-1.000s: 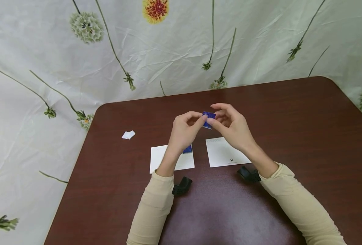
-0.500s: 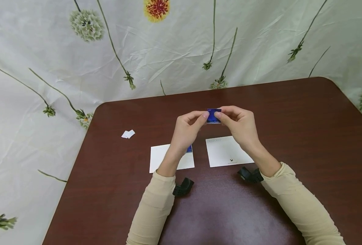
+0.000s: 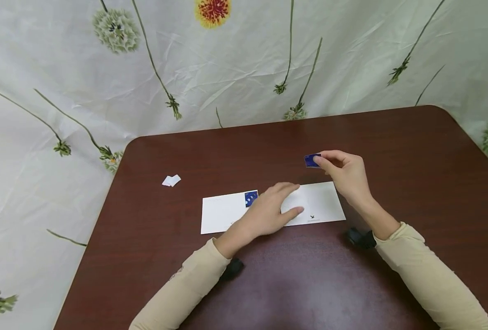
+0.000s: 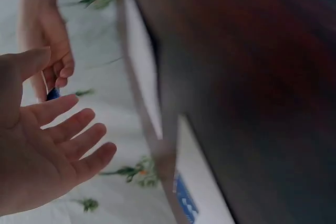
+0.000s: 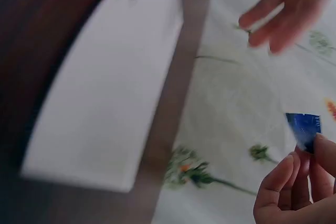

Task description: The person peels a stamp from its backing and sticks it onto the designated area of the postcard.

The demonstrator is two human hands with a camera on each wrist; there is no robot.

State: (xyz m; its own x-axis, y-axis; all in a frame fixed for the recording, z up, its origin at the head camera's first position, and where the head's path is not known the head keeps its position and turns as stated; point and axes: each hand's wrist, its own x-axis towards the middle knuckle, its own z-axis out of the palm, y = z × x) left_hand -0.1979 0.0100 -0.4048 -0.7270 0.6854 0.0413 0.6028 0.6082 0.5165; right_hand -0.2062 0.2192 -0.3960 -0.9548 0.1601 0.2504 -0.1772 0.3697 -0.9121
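Observation:
My right hand [image 3: 348,176] pinches a small blue postage stamp [image 3: 311,160] between thumb and fingers, held up beyond the right envelope. In the right wrist view the stamp [image 5: 305,128] stands out past the fingertips. My left hand [image 3: 270,211] has its fingers spread and holds nothing; in the head view it covers the left edge of the white right-hand envelope [image 3: 322,201]. The left wrist view has the palm of this hand [image 4: 42,156] raised off the table. On the left envelope [image 3: 221,215], a blue stamp [image 3: 251,198] with white marks sits at the upper right corner.
Two small white paper pieces [image 3: 171,180] overlap on the left part of the dark reddish-brown table [image 3: 165,266]. A flower-patterned cloth [image 3: 235,68] hangs behind the table's far edge. Black straps [image 3: 360,238] are on the wrists.
Both hands held the stamp together before. The left hand has let go and moved down toward the right envelope, uncovering the left envelope's stamp. The right hand has carried its stamp rightward.

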